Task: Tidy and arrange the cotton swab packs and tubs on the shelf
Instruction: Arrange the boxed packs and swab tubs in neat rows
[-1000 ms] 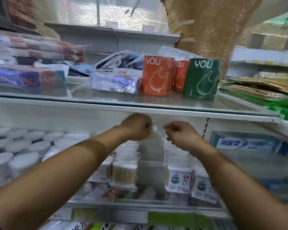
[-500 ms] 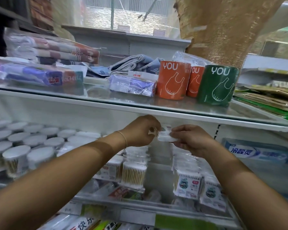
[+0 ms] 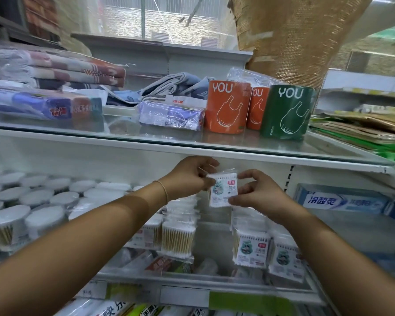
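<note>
Cotton swab tubs with white lids, more than a dozen in rows, fill the shelf well to the left of the single swab pack, which is held up just under the glass shelf. The person's left hand, a thin band at its wrist, pinches the pack's upper left corner. The right hand pinches its right edge and lower corner, so both hands grasp this one pack, label facing the camera. Below it to the left stands a front pack showing bare sticks. Below it to the right stand two labelled front packs. Above the held pack, on the glass shelf, stand two orange rolls and, further right, one green roll, each marked "YOU". One blue toothpaste box lies to the pack's right.
</note>
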A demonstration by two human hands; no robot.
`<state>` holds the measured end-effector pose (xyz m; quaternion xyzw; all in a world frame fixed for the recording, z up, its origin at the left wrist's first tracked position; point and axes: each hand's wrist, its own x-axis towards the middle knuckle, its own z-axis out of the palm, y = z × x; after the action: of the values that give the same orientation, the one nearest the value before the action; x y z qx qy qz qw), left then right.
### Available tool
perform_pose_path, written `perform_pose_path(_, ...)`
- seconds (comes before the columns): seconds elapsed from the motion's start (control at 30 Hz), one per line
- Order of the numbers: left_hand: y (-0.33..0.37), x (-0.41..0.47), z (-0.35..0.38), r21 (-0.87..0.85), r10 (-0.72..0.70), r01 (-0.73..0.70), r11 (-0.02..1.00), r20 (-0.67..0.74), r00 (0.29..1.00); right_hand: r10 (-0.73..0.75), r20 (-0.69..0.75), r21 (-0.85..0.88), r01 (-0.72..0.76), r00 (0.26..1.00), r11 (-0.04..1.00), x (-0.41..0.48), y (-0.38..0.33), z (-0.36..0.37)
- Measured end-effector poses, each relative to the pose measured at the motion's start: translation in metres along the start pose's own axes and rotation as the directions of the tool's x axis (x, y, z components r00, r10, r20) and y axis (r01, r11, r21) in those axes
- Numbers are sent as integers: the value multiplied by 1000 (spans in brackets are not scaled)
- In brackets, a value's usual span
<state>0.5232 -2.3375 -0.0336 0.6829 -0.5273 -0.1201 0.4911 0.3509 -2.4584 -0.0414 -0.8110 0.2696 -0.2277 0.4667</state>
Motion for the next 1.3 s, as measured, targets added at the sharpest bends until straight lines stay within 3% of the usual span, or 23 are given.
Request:
perform_pose_path(0.1,4,-4,2,-52,4,0,999,84,996,-1,23,-126,4,1000,992,-7,-3,-11)
perform_pose_path(0.33,13,-11,10,-140,22,10,990,225,974,-22,70,-239,38,997,970,-35,-12,-30)
perform_pose_path(0.5,19,-21,30,-71,-14,42,997,355,935,12,121,-355,32,993,934,-51,-3,-37)
perform_pose_path(0.63,24,-28,50,76,-53,24,997,407,912,55,95,-541,5,994,841,-57,1,-38)
perform_pose_path(0.8,29,-37,65,331,21,-184,925,441,897,96,75,-710,-15,993,704,-66,7,-40)
perform_pose_path(0.93,30,-44,78,426,45,-265,865,460,887,116,75,-878,10,990,479,-74,20,-38)
perform_pose_path(1.07,28,-48,87,569,83,-373,733,470,879,130,58,-965,23,990,260,-77,37,-33)
perform_pose_path(1.3,25,-53,104,697,171,-457,553,442,881,83,61,-970,39,995,241,-69,51,-31)
